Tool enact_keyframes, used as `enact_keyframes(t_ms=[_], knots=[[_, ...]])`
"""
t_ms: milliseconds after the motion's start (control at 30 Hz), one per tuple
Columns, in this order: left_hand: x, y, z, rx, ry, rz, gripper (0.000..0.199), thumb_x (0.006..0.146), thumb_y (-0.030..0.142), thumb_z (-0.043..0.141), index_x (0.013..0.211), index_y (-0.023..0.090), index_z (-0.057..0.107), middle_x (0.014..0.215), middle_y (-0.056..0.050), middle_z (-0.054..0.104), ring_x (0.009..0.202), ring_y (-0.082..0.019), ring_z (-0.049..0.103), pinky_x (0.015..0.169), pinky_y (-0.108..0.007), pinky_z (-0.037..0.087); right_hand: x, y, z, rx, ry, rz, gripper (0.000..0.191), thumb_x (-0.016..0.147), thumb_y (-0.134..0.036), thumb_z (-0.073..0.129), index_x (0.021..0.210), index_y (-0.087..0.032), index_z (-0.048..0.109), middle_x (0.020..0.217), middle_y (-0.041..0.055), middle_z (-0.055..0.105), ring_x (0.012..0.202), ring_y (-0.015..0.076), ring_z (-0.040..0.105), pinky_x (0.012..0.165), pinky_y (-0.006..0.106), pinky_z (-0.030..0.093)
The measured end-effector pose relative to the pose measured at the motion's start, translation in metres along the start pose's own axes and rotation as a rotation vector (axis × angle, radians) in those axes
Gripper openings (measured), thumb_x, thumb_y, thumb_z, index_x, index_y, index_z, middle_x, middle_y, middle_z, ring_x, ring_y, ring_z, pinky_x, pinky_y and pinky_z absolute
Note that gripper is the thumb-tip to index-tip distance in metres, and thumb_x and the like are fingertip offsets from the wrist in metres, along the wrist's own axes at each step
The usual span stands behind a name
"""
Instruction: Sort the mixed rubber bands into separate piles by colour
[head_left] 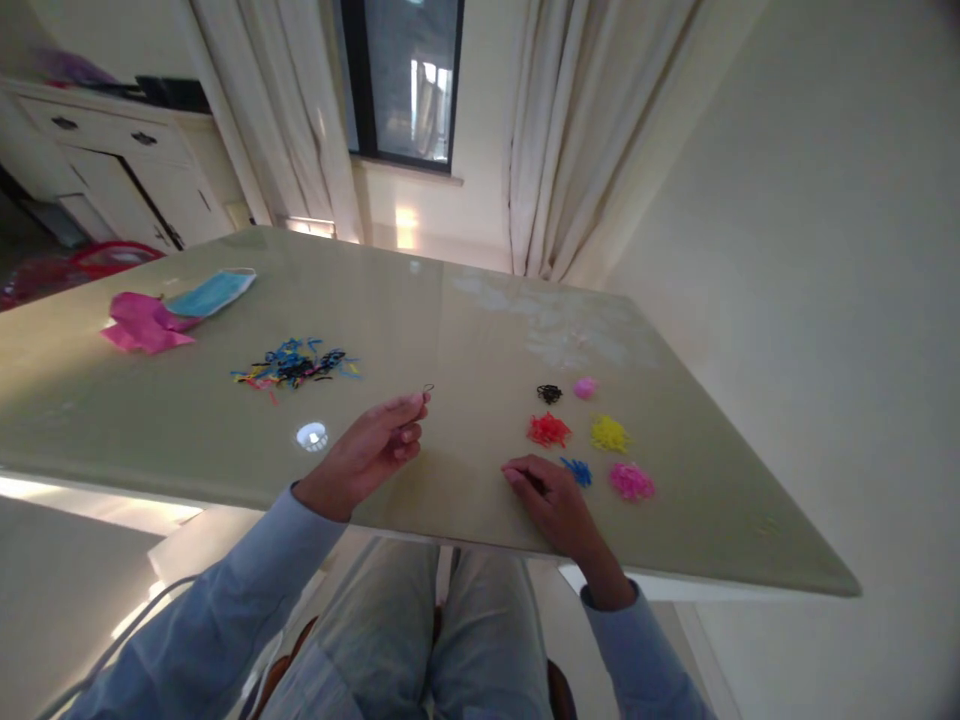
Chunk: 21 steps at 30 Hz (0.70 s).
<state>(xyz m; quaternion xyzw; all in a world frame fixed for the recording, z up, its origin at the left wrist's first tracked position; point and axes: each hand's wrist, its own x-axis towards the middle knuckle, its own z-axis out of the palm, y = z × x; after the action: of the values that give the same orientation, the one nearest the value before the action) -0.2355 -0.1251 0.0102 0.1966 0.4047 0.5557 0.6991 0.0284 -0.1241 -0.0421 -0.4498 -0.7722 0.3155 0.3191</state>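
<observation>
My left hand [375, 445] is raised over the table, thumb and forefinger closed on a small black rubber band [428, 388] whose loop sticks up past the fingertips. My right hand [551, 500] rests on the tabletop with its fingers pressed together; whatever may be between them is too small to see. Just beyond it lies a pile of blue bands [577, 471]. Around that are piles of red bands [549, 430], yellow bands [609, 433], pink bands [632, 481] and black bands [549, 393], plus a lighter pink pile [586, 387]. Left of centre sits a mixed, multicoloured heap [296, 364].
A blue face mask [214, 293] and a crumpled pink piece [146, 323] lie at the table's far left. The table's front edge [465, 541] runs above my lap. Behind stand curtains [577, 130], a window [409, 80] and a white cabinet [135, 165].
</observation>
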Motion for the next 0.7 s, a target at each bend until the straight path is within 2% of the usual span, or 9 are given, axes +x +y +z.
enact_keyframes(t_ms=[133, 233, 300, 367, 433, 500, 600, 700], knots=[[0.010, -0.008, 0.022, 0.037, -0.034, -0.005, 0.018, 0.075, 0.022, 0.075, 0.088, 0.013, 0.066, 0.078, 0.000, 0.058, 0.049, -0.001, 0.039, 0.039, -0.014, 0.028, 0.001, -0.002, 0.001, 0.007, -0.002, 0.005, 0.021, 0.094, -0.033, 0.053, 0.088, -0.021, 0.070, 0.086, 0.0055, 0.073, 0.078, 0.0194, 0.065, 0.073, 0.031, 0.047], [0.033, -0.019, 0.042, 0.152, -0.041, 0.063, 0.018, 0.077, 0.026, 0.072, 0.088, 0.013, 0.065, 0.082, 0.000, 0.059, 0.049, -0.002, 0.041, 0.040, -0.015, 0.028, 0.000, -0.002, 0.002, 0.006, -0.003, -0.003, 0.020, 0.094, -0.031, 0.054, 0.089, -0.021, 0.071, 0.086, 0.0051, 0.072, 0.078, 0.0186, 0.064, 0.073, 0.030, 0.046], [0.056, -0.030, 0.057, 0.328, 0.001, 0.166, 0.015, 0.081, 0.028, 0.067, 0.086, 0.014, 0.064, 0.081, -0.001, 0.060, 0.049, -0.003, 0.043, 0.042, -0.017, 0.029, 0.000, -0.002, 0.002, 0.012, -0.002, -0.014, 0.019, 0.094, -0.030, 0.054, 0.090, -0.020, 0.071, 0.086, 0.0048, 0.072, 0.078, 0.0178, 0.064, 0.073, 0.029, 0.046], [0.083, -0.044, 0.072, 0.626, 0.053, 0.304, 0.017, 0.087, 0.030, 0.059, 0.083, 0.014, 0.063, 0.075, -0.001, 0.059, 0.050, -0.006, 0.044, 0.047, -0.020, 0.033, 0.000, -0.001, 0.002, 0.022, 0.009, -0.027, 0.019, 0.094, -0.029, 0.055, 0.090, -0.019, 0.071, 0.086, 0.0048, 0.072, 0.079, 0.0172, 0.064, 0.073, 0.028, 0.046], [0.108, -0.058, 0.085, 0.951, -0.009, 0.482, 0.015, 0.088, 0.024, 0.057, 0.080, 0.014, 0.065, 0.078, -0.004, 0.063, 0.064, -0.011, 0.054, 0.061, -0.024, 0.043, -0.001, 0.001, 0.003, 0.029, 0.024, -0.038, 0.019, 0.093, -0.028, 0.055, 0.091, -0.018, 0.071, 0.086, 0.0049, 0.073, 0.079, 0.0169, 0.064, 0.073, 0.027, 0.046], [0.127, -0.071, 0.097, 1.231, -0.087, 0.630, 0.015, 0.088, 0.022, 0.057, 0.082, 0.014, 0.068, 0.087, -0.007, 0.066, 0.082, -0.016, 0.059, 0.077, -0.028, 0.046, -0.001, 0.002, 0.004, 0.025, 0.027, -0.043, 0.018, 0.093, -0.028, 0.056, 0.091, -0.018, 0.071, 0.085, 0.0048, 0.073, 0.079, 0.0167, 0.065, 0.073, 0.027, 0.046], [0.142, -0.087, 0.108, 1.480, -0.127, 0.670, 0.021, 0.092, 0.024, 0.053, 0.090, 0.015, 0.071, 0.098, -0.010, 0.065, 0.089, -0.018, 0.059, 0.082, -0.030, 0.046, -0.002, 0.003, 0.004, 0.018, 0.023, -0.050, 0.017, 0.093, -0.027, 0.056, 0.091, -0.018, 0.071, 0.084, 0.0042, 0.073, 0.077, 0.0162, 0.064, 0.070, 0.026, 0.046], [0.148, -0.094, 0.113, 1.528, -0.107, 0.661, 0.026, 0.094, 0.026, 0.049, 0.093, 0.016, 0.073, 0.100, -0.011, 0.064, 0.086, -0.019, 0.060, 0.080, -0.030, 0.046, -0.002, 0.001, 0.004, 0.021, 0.032, -0.063, 0.016, 0.093, -0.026, 0.057, 0.091, -0.018, 0.071, 0.084, 0.0040, 0.072, 0.076, 0.0157, 0.065, 0.071, 0.026, 0.045]])
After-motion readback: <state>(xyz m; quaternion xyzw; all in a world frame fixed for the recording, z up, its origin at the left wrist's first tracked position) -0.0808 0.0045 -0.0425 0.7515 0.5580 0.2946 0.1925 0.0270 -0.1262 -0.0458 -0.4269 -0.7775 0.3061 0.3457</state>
